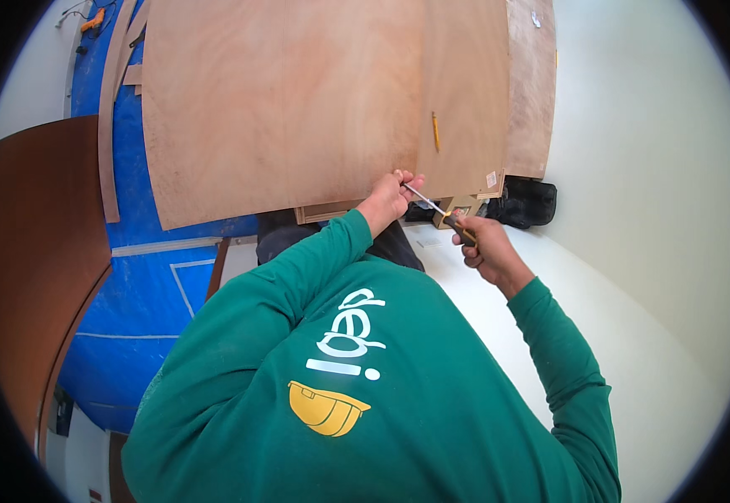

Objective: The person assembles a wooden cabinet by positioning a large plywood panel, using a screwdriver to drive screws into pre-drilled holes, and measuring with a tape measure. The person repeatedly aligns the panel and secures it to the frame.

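Note:
My right hand (492, 253) is wrapped round the dark handle, with yellow-orange parts, of a screwdriver (423, 199). Its thin metal shaft slants up and left to the fingertips of my left hand (388, 199). Those fingers are bent together around the tip; whether they pinch a small piece there is too small to tell. Both hands are at the near edge of a large light-brown plywood sheet (289, 101). On the panel, beyond my hands, lies a yellow pencil (435, 132).
Long thin wood strips (107, 142) lie on a blue floor covering (134, 293) at left. A curved dark-brown panel (38, 251) stands closer. Under the panel's right corner are a small wooden box (460, 210) and a black bag-like item (526, 201). A pale wall (641, 142) rises at right.

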`<action>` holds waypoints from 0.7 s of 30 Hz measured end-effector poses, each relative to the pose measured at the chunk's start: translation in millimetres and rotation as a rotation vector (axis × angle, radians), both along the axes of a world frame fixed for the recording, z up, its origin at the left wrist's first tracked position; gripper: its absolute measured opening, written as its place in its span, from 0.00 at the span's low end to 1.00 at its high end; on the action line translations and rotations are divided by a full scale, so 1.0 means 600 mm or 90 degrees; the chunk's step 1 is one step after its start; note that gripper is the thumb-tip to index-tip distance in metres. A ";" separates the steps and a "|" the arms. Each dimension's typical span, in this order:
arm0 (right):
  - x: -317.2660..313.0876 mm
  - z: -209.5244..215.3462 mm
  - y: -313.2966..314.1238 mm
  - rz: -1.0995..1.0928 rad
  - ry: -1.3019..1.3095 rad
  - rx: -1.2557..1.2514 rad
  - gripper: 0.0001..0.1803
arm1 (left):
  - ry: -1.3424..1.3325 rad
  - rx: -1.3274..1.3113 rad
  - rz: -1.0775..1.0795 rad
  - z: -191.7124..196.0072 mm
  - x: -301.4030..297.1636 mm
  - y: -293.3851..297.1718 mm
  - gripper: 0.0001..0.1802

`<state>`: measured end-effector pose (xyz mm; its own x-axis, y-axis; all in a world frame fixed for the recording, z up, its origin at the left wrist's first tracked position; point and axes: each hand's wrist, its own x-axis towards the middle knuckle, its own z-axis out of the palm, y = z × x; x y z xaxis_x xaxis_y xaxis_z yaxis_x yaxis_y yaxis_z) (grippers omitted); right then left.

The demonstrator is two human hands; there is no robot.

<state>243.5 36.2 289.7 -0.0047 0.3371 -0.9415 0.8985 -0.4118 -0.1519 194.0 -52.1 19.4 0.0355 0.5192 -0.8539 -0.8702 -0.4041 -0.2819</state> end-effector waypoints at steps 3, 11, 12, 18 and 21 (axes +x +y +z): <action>0.017 -0.004 -0.003 0.276 0.029 0.041 0.15 | 0.002 -0.035 -0.021 0.001 -0.004 0.001 0.09; -0.005 -0.011 -0.004 0.264 0.022 0.074 0.15 | 0.013 -0.028 -0.013 -0.006 -0.004 0.000 0.09; -0.008 -0.008 -0.002 -0.046 0.025 0.003 0.16 | -0.003 -0.034 -0.022 -0.008 -0.004 0.001 0.09; 0.004 0.003 -0.061 0.609 0.118 0.222 0.18 | -0.009 -0.035 -0.033 -0.009 -0.013 0.005 0.09; 0.001 0.012 -0.082 1.027 0.065 0.377 0.19 | -0.022 -0.038 -0.048 -0.008 -0.013 0.004 0.09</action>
<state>244.1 -12.7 296.9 -0.7086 0.2061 -0.6748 0.2942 0.9556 -0.0170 186.2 -50.0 14.5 0.1030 0.4618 -0.8810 -0.8886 -0.3552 -0.2901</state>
